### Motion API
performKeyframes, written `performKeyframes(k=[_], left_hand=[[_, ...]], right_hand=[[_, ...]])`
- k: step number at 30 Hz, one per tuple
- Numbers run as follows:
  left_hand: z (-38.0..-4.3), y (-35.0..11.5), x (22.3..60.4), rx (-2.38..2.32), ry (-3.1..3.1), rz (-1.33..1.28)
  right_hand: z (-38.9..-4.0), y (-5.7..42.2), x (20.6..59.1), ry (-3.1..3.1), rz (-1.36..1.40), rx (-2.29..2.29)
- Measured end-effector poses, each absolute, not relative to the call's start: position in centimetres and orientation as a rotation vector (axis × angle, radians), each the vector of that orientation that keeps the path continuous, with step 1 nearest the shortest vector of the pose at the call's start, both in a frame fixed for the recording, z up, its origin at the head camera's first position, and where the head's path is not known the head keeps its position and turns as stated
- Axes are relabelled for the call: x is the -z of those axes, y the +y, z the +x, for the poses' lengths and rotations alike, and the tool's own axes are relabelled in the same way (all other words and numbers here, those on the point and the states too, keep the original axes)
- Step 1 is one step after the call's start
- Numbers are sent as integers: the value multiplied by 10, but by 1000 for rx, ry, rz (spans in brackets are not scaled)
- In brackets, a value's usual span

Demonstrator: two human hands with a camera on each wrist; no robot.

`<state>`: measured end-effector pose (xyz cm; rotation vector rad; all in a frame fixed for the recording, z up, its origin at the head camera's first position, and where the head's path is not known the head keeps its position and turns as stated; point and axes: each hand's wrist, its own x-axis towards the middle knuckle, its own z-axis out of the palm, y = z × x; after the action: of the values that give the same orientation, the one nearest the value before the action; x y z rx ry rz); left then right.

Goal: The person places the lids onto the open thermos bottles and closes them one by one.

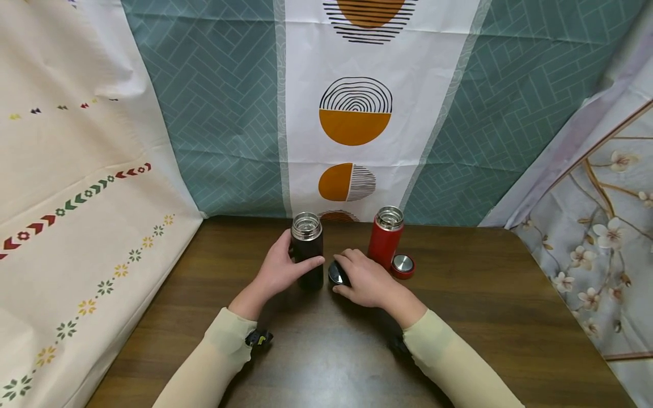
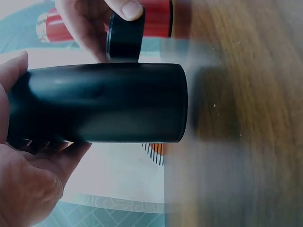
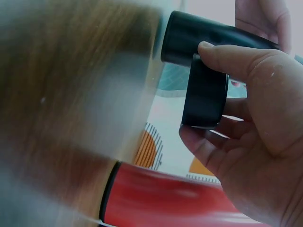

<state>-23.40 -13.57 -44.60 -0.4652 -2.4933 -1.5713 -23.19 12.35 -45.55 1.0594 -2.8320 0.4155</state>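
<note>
My left hand (image 1: 279, 267) grips a black thermos bottle (image 1: 312, 252) round its side, thumb across the front. The bottle stands upright, its steel mouth uncovered. Just to its right, my right hand (image 1: 366, 281) pinches a round black lid (image 3: 205, 92) between thumb and fingers. In the left wrist view, the lid (image 2: 125, 38) is beside the lower half of the bottle and looks raised off the table. Right of that hand stands a red thermos bottle (image 1: 385, 241), also uncovered. A red lid (image 1: 403, 265) with a steel disc facing up lies by its base.
A dark wooden table (image 1: 490, 294) carries both bottles. Behind it hangs a teal and white patterned cloth (image 1: 224, 124), close to the bottles. A cream cloth (image 1: 76, 238) hangs at the left and a floral one (image 1: 602, 249) at the right.
</note>
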Motion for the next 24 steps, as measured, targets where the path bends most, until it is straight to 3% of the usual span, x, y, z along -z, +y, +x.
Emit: performKeyframes(k=[24], left_hand=[[-192,-114,443,1665,-2497,-705]], right_hand=[[-191,173,435,-2740,1112,-466]])
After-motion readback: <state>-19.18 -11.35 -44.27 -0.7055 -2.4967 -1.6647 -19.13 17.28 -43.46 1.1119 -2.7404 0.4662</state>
